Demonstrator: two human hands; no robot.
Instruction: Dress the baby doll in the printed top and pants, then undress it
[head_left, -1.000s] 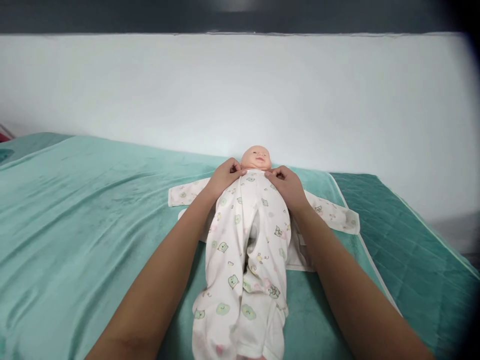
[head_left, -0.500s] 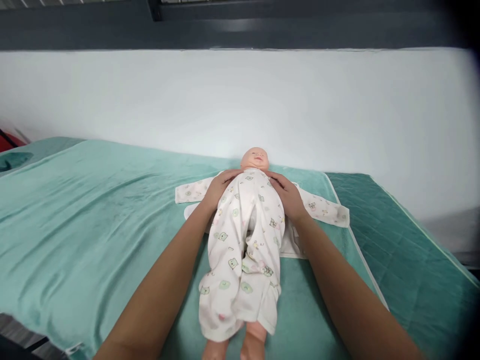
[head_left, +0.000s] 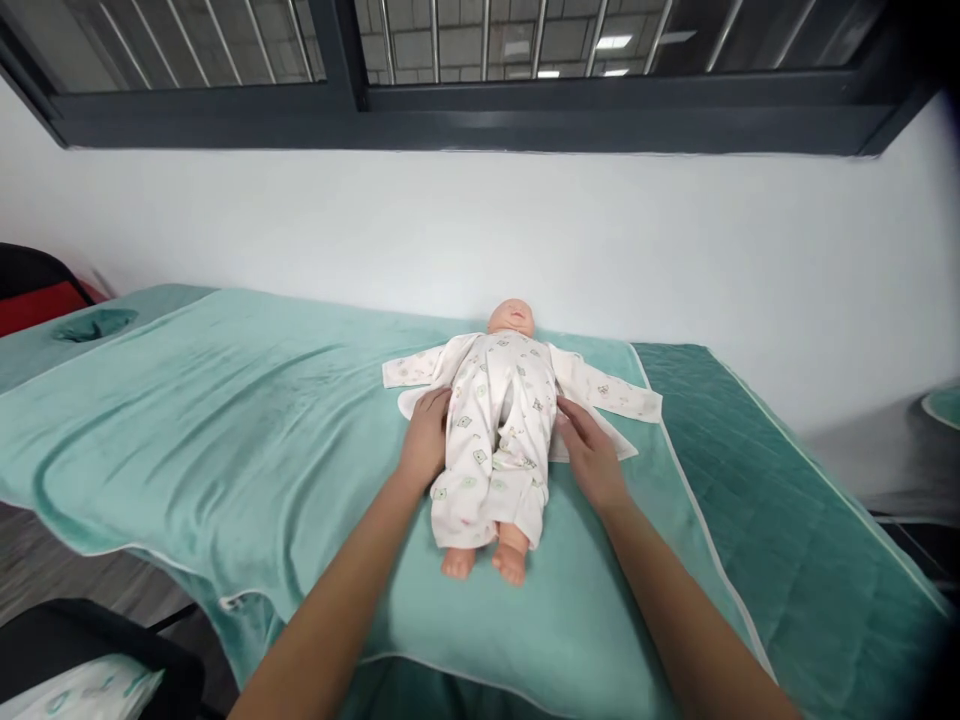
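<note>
A dark-framed window with upright bars (bright lights show in its glass) sits above a white wall; grey floor shows lower left.

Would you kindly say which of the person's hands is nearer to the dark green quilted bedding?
Right. The right hand is between the white-clothed doll and the dark green quilted bedding; the left hand is farther away, on the doll's other side.

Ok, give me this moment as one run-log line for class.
left hand: at patterned trousers; right hand: at their opposite side; baby doll: on its back; shirt: sleeves spread; green blanket: under doll
</note>
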